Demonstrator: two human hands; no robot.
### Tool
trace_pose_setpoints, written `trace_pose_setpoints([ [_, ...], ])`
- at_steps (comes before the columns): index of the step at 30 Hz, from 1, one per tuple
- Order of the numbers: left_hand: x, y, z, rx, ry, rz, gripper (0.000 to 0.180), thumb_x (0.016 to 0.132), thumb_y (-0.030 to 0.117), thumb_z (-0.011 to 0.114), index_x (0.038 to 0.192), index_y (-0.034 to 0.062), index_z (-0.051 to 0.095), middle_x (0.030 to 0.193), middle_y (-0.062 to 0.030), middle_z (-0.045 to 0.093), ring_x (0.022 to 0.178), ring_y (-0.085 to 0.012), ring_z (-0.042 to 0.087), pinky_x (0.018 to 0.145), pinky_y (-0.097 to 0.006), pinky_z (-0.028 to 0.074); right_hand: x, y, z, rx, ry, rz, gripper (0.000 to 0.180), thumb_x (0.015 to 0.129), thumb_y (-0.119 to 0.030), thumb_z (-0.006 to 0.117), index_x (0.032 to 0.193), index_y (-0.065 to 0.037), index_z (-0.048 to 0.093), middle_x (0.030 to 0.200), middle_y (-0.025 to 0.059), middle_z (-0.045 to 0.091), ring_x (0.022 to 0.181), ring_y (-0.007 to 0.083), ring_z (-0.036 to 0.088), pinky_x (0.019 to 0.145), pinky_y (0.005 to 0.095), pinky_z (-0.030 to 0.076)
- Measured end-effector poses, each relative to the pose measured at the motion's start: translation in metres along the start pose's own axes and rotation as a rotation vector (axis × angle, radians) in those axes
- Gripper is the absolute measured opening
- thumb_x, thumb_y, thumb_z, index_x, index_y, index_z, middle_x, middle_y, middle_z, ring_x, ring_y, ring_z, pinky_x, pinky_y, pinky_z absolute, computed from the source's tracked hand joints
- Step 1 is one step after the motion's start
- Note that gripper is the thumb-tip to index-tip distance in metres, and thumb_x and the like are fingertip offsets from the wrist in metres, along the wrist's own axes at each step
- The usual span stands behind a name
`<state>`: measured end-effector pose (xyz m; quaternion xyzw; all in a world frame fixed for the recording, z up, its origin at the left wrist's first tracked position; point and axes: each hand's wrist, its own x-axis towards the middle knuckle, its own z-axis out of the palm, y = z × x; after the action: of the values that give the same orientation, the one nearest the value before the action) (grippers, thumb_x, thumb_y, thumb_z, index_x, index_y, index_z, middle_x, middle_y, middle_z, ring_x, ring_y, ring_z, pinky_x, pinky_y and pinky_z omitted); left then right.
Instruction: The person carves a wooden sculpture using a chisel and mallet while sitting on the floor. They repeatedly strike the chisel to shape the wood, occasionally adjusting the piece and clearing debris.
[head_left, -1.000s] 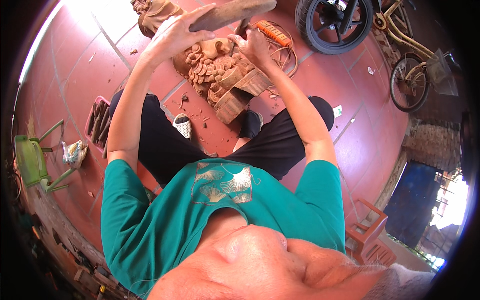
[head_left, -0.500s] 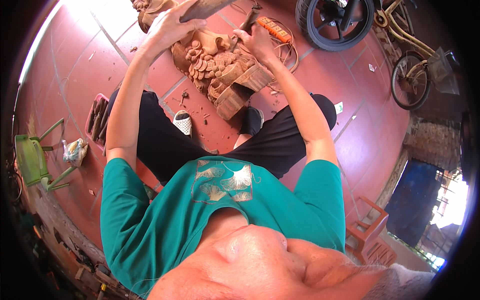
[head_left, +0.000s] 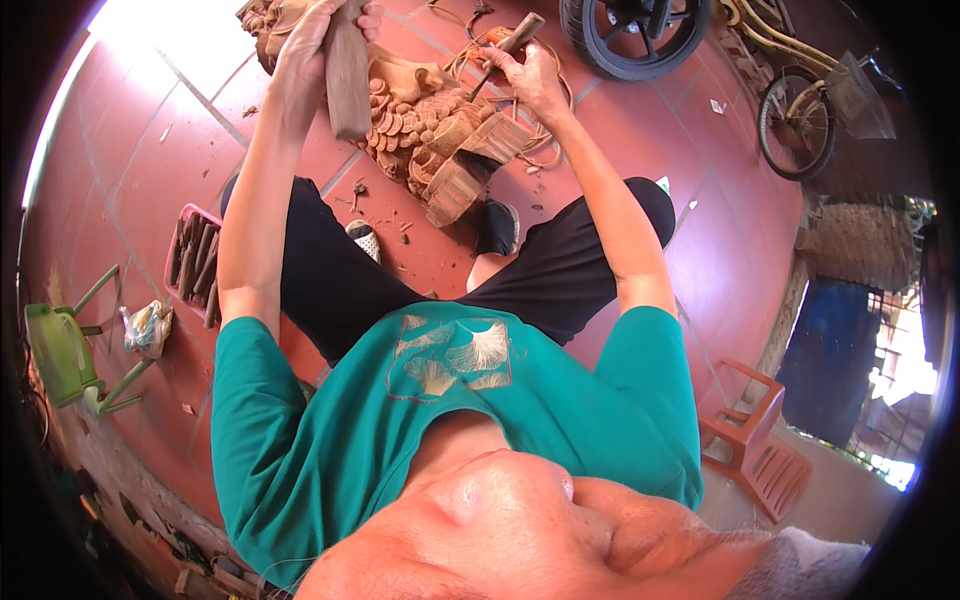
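Observation:
A brown carved wooden piece with scale-like and ridged shapes lies on the floor in front of my feet. At its upper left, my left hand is closed round a thick wooden mallet, whose blunt end hangs toward me beside the carving. To the right, my right hand grips a chisel; its wooden handle sticks up out of the fist. The chisel's thin dark blade slants down toward the carving's right part. Whether the tip touches the wood I cannot tell.
Left of my knee stands a pink basket with several wooden-handled tools. Farther left are a green plastic chair and a plastic bag. A motorbike wheel, a bicycle and an orange cable lie beyond. Wood chips dot the tiles.
The mallet has swung from pointing right over the carving to pointing down toward me. My right hand has tilted the chisel, and its blade now shows. The whole view has shifted slightly.

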<state>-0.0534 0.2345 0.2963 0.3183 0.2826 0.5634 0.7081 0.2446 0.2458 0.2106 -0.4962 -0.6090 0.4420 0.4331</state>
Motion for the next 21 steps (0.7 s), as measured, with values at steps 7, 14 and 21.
trace_pose_setpoints([
  [7,0.054,-0.020,-0.053,-0.332,-0.141,0.020,0.012,0.098,0.014,0.065,0.108,0.0080,0.064,0.083,-0.0069,0.065,0.071,-0.0192,0.067,0.063,-0.030,0.061,-0.049,-0.014,0.007,0.173,0.098,0.065,0.027,0.102,-0.018,0.065,0.116,0.000,0.051,0.097,0.0163,0.072,0.084,0.0211,0.073,0.073,0.0334,0.064],
  [14,0.071,-0.034,-0.057,-0.357,0.109,0.138,0.017,0.088,0.010,0.076,0.102,0.0101,0.064,0.081,-0.0065,0.065,0.071,-0.0200,0.068,0.062,-0.035,0.061,-0.079,-0.026,0.010,0.245,0.472,-0.141,0.024,0.101,-0.016,0.065,0.115,-0.001,0.051,0.096,0.0173,0.072,0.082,0.0220,0.073,0.070,0.0341,0.064],
  [21,0.057,-0.017,-0.054,-0.423,-0.085,-0.071,0.029,0.092,0.004,0.070,0.105,0.0019,0.044,0.086,-0.0101,0.052,0.072,-0.0170,0.055,0.067,-0.030,0.051,-0.063,-0.014,0.015,0.333,0.561,-0.157,0.041,0.089,-0.002,0.077,0.119,-0.001,0.050,0.097,0.0103,0.066,0.085,0.0195,0.071,0.069,0.0326,0.064],
])
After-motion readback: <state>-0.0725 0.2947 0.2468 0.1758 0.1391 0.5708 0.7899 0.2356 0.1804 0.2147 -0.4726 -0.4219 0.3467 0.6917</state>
